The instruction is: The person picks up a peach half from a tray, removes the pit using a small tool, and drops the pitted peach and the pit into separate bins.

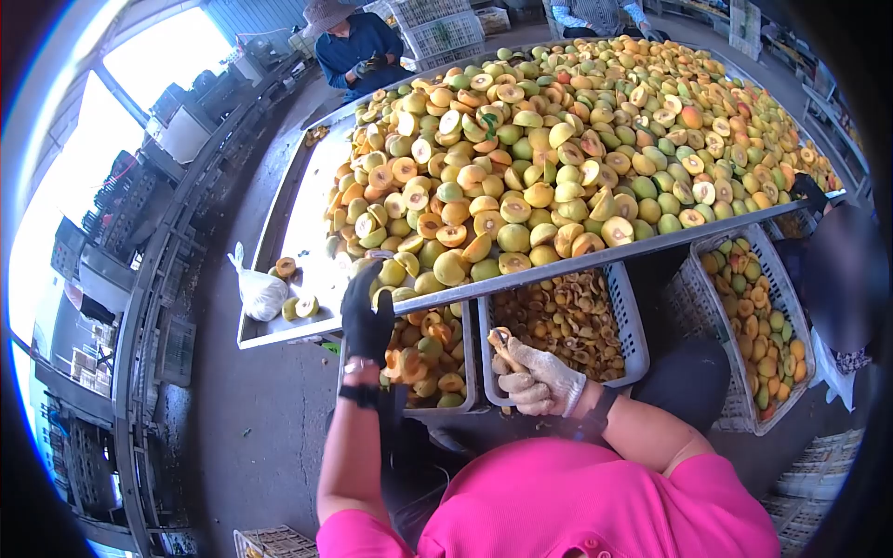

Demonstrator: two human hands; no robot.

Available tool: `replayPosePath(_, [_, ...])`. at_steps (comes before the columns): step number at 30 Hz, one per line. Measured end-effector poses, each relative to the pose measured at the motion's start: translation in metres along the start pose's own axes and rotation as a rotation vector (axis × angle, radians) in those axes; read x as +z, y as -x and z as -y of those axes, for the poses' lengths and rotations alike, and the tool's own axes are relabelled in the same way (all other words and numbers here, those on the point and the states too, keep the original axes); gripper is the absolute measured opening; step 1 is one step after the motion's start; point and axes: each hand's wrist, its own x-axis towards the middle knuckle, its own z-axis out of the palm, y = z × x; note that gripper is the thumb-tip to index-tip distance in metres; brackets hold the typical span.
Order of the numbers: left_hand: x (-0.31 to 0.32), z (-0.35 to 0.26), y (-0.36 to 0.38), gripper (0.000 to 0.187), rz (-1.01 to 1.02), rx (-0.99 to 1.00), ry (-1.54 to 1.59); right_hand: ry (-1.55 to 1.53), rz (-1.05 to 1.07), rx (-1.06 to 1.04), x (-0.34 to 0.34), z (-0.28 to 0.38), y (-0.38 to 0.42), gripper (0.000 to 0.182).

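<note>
My left hand (368,321), in a black glove, reaches up at the near edge of the metal table (307,327), beside the heap of halved yellow-orange fruit (449,268). Its fingers are partly hidden against the fruit, so its grip is unclear. My right hand (539,377), in a whitish knit glove, is closed around a small tool with a wooden-looking handle (502,349), above a crate of brown fruit pieces (558,312). Orange fruit halves (406,365), blurred, show just right of my left wrist, over a crate of fruit (451,381).
A white plastic bag (262,290) and a few fruit halves (300,307) lie at the table's left corner. Another fruit crate (758,325) stands at the right. Co-workers (358,46) are across the table and at the right edge. Stacked crates (437,28) stand behind.
</note>
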Motion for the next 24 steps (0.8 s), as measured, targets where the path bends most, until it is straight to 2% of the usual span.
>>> replayPosePath(1, [0.004, 0.004, -0.016, 0.049, 0.050, 0.099, -0.044, 0.028, -0.028, -0.007, 0.003, 0.001, 0.000, 0.046])
replayPosePath(3, [0.019, 0.013, -0.039, 0.055, 0.210, 0.173, -0.265, 0.059, -0.037, 0.003, 0.002, 0.000, -0.003, 0.047])
replayPosePath(4, [0.030, 0.022, -0.048, 0.052, 0.323, 0.210, -0.300, 0.064, -0.035, 0.006, -0.001, 0.000, -0.005, 0.047])
replayPosePath(5, [0.040, 0.032, -0.058, 0.048, 0.468, 0.181, -0.326, 0.067, -0.035, 0.007, -0.003, 0.000, -0.006, 0.047])
replayPosePath(7, [0.055, 0.048, -0.073, 0.045, 0.528, 0.234, -0.399, 0.109, -0.042, -0.009, -0.001, 0.001, -0.006, 0.048])
replayPosePath(9, [0.064, 0.059, -0.086, 0.044, 0.679, 0.162, -0.377, 0.159, -0.050, -0.026, 0.002, 0.002, -0.005, 0.048])
replayPosePath(10, [0.067, 0.063, -0.087, 0.043, 0.652, 0.206, -0.375, 0.170, -0.037, -0.021, -0.001, 0.002, -0.008, 0.048])
replayPosePath(13, [0.052, 0.042, -0.084, 0.036, 0.606, 0.051, -0.257, 0.186, -0.044, -0.041, 0.005, 0.003, -0.008, 0.045])
replayPosePath(14, [0.053, 0.057, -0.079, 0.032, 0.507, 0.106, -0.153, 0.195, -0.057, -0.041, 0.007, 0.004, -0.008, 0.044])
replayPosePath(17, [0.043, 0.037, -0.064, 0.036, 0.331, -0.144, 0.026, 0.212, -0.084, -0.049, 0.015, 0.007, -0.004, 0.042])
replayPosePath(18, [0.041, 0.033, -0.064, 0.039, 0.361, -0.114, 0.012, 0.214, -0.086, -0.052, 0.019, 0.008, -0.001, 0.042])
replayPosePath(19, [0.040, 0.027, -0.053, 0.038, 0.312, -0.260, 0.338, 0.216, -0.087, -0.055, 0.021, 0.010, 0.000, 0.041])
replayPosePath(21, [0.027, -0.031, -0.022, 0.036, 0.191, -0.551, 0.991, 0.200, -0.072, -0.059, 0.021, 0.011, -0.002, 0.040])
replayPosePath(24, [0.050, -0.049, 0.009, 0.041, 0.202, -0.641, 1.369, 0.177, 0.011, -0.072, 0.022, 0.011, -0.001, 0.039])
